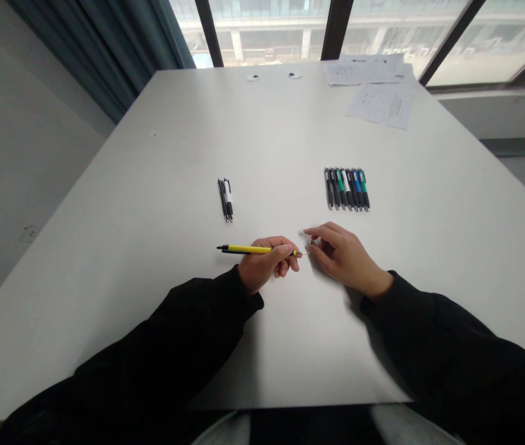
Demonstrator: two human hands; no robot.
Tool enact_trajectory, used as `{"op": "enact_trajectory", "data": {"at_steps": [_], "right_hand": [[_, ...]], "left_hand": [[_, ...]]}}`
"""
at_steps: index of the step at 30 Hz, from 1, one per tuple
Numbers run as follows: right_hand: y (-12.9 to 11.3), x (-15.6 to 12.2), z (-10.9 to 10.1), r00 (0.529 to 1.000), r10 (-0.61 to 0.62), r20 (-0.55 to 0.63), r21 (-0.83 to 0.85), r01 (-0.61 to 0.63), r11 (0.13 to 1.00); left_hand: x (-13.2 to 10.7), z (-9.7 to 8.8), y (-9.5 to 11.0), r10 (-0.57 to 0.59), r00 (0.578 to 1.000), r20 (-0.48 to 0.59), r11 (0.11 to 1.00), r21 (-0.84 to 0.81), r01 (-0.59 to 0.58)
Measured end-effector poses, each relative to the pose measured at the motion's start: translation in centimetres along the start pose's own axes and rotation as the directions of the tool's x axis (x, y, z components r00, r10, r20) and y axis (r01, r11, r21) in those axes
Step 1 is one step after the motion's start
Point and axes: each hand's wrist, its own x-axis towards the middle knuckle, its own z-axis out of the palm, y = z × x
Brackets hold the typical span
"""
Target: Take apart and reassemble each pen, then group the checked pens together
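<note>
A yellow pen (248,250) with a black end lies level in my left hand (269,261), pinched by thumb and fingers. From its right end a thin metallic refill tip (303,253) sticks out, close to my right thumb. My right hand (343,256) is curled just beside that tip, thumb and index finger bent toward each other. Between them shows a small whitish piece with a dark spot (315,242), too small to name. The other fingers of that hand partly hide it.
Beyond my left hand lie two pens (226,200), one black and one white and black. A row of several pens (346,189) lies beyond my right hand. Printed papers (380,105) and two white oval pieces (253,78) are at the far edge of the white table (151,179).
</note>
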Motion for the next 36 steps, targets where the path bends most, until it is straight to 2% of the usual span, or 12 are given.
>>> {"op": "enact_trajectory", "data": {"at_steps": [3, 7, 9, 15, 20, 24, 28, 36], "right_hand": [[-1.0, -0.4, -0.5, 0.996, -0.030, -0.087, 0.064, 0.035, 0.997], [-2.1, -0.7, -0.8, 0.986, -0.154, -0.058, 0.182, 0.162, 0.970], [-2.2, -0.7, -0.8, 0.985, -0.164, -0.049, 0.197, 0.171, 0.966], [-1.8, -0.5, -0.8, 0.990, -0.141, -0.014, 0.160, 0.141, 0.977], [-0.8, -0.5, -1.8, 0.990, -0.137, 0.042, 0.092, 0.133, 0.987], [0.6, -0.7, -2.6, 0.985, -0.105, 0.138, 0.020, 0.103, 0.994], [1.3, -0.7, -2.4, 0.971, -0.070, 0.227, -0.033, 0.080, 0.996], [1.2, -0.6, -1.5, 0.980, -0.024, 0.198, -0.144, 0.054, 0.988]], "left_hand": [[0.0, 0.0, 0.0, 0.005, 1.000, 0.001, 1.000, 0.010, -0.005], [-0.1, -0.1, -0.1, 0.032, 0.999, 0.000, 0.999, 0.018, -0.032], [0.0, -0.1, -0.1, 0.037, 0.999, 0.005, 0.999, 0.024, -0.038], [0.0, -0.1, -0.2, 0.020, 1.000, 0.001, 0.998, 0.054, -0.021], [0.1, -0.2, -0.2, -0.007, 0.999, -0.036, 1.000, 0.017, 0.008], [0.1, -0.4, -0.3, -0.020, 0.998, -0.056, 0.999, -0.035, 0.018], [0.0, -0.5, -0.4, -0.010, 0.999, -0.053, 0.999, -0.050, 0.008], [0.1, -0.3, -0.4, -0.008, 0.999, -0.053, 0.999, -0.048, 0.005]]}}
